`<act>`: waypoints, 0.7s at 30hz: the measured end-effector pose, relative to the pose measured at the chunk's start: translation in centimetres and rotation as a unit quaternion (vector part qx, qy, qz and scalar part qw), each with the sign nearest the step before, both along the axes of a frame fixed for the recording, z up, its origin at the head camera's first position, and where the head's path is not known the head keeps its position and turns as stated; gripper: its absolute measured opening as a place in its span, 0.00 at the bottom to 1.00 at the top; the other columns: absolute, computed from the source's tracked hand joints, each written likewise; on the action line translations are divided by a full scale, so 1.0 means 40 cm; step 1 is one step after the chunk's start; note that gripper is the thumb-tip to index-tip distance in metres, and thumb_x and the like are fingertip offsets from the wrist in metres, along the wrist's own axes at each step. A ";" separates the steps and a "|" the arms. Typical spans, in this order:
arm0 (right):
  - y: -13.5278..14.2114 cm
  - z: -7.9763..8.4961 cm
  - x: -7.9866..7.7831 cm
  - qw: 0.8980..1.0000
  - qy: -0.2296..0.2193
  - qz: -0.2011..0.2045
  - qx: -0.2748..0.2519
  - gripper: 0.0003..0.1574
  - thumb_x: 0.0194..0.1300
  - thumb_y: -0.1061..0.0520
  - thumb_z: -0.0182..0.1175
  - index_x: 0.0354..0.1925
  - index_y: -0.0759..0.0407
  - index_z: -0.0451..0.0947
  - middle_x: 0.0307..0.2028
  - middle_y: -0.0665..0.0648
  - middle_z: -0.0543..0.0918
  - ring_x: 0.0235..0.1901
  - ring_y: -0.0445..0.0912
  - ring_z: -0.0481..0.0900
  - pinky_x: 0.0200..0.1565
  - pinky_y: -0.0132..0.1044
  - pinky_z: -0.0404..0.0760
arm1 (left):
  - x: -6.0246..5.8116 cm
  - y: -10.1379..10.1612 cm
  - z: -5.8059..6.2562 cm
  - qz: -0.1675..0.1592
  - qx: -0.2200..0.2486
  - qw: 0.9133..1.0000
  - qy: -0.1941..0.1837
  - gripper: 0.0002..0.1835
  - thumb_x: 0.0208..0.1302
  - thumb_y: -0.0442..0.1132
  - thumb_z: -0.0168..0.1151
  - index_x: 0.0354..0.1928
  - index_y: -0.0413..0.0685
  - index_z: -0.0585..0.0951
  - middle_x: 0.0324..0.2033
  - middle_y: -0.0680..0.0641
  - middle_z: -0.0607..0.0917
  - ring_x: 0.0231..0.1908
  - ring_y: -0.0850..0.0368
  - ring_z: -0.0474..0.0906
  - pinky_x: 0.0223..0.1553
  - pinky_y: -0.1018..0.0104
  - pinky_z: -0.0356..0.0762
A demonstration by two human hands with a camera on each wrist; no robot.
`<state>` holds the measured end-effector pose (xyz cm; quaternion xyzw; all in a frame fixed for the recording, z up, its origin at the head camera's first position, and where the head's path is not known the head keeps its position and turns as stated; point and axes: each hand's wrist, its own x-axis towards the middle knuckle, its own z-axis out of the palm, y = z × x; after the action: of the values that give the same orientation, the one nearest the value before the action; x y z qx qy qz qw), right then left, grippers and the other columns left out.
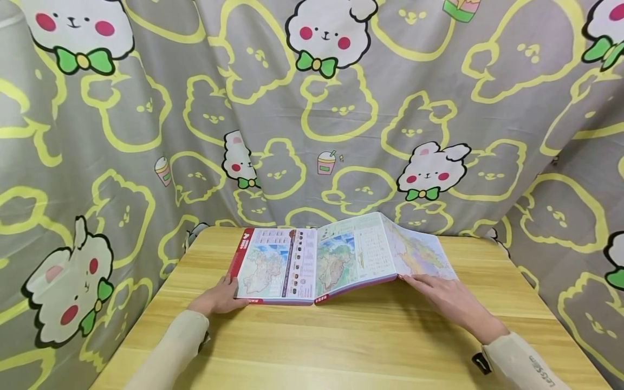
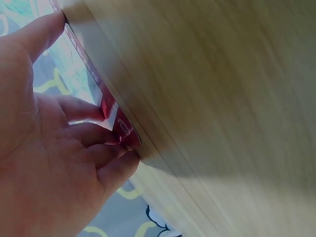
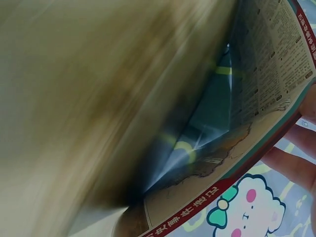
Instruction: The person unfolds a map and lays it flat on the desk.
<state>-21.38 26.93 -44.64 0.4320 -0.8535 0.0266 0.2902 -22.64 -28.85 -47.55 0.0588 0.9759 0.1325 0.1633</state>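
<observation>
A fold-out map (image 1: 336, 265) with red edging is spread at the far side of the table. Its left panels lie flat, while the panels to the right rise in a ridge. My left hand (image 1: 221, 297) holds the lower left corner; in the left wrist view the thumb and the bent fingers (image 2: 118, 170) touch its edges. At the right, my right hand (image 1: 446, 300) grips the lower edge of the raised panels. The right wrist view shows the map's printed underside (image 3: 276, 64) lifted off the table, with fingers (image 3: 291, 165) at its red border.
A wood-grain table (image 1: 317, 346) extends in front of the map. Behind it and on both sides hangs a grey curtain (image 1: 278, 124) with rabbit prints, close to the table's back edge.
</observation>
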 end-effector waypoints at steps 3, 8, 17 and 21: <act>0.007 -0.005 0.002 1.000 -0.020 -0.006 0.014 0.28 0.78 0.53 0.29 0.63 0.52 0.72 0.47 0.55 0.82 0.36 0.50 0.83 0.29 0.46 0.80 | 0.001 -0.002 0.003 0.000 0.004 1.000 -0.002 0.50 0.58 0.60 0.60 0.67 0.23 0.56 0.66 0.23 0.51 0.67 0.28 0.45 0.62 0.37 0.51; 0.016 -0.014 0.003 0.998 -0.048 -0.017 0.039 0.38 0.55 0.69 0.54 0.65 0.50 0.70 0.49 0.55 0.80 0.37 0.49 0.82 0.33 0.46 0.80 | 0.000 -0.007 0.003 0.002 0.001 1.000 -0.003 0.51 0.58 0.59 0.61 0.67 0.23 0.56 0.66 0.23 0.51 0.67 0.28 0.45 0.62 0.37 0.52; 0.025 -0.041 -0.004 0.996 -0.048 -0.019 0.069 0.47 0.42 0.76 0.58 0.62 0.51 0.73 0.46 0.55 0.80 0.31 0.47 0.81 0.28 0.42 0.79 | -0.002 -0.014 -0.001 0.011 -0.004 1.000 0.000 0.52 0.57 0.60 0.61 0.67 0.23 0.54 0.67 0.23 0.50 0.67 0.29 0.46 0.62 0.38 0.53; 0.031 -0.054 -0.006 0.995 -0.058 -0.014 0.078 0.47 0.40 0.76 0.59 0.61 0.51 0.73 0.45 0.55 0.80 0.30 0.46 0.81 0.26 0.40 0.78 | -0.001 -0.019 -0.001 0.010 -0.002 1.000 -0.002 0.53 0.57 0.60 0.61 0.67 0.23 0.54 0.67 0.23 0.50 0.67 0.29 0.45 0.62 0.37 0.52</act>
<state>-21.63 28.17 -46.81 0.4391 -0.8743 -0.0192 0.2061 -22.66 -29.59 -47.58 0.0489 0.9764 0.1323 0.1637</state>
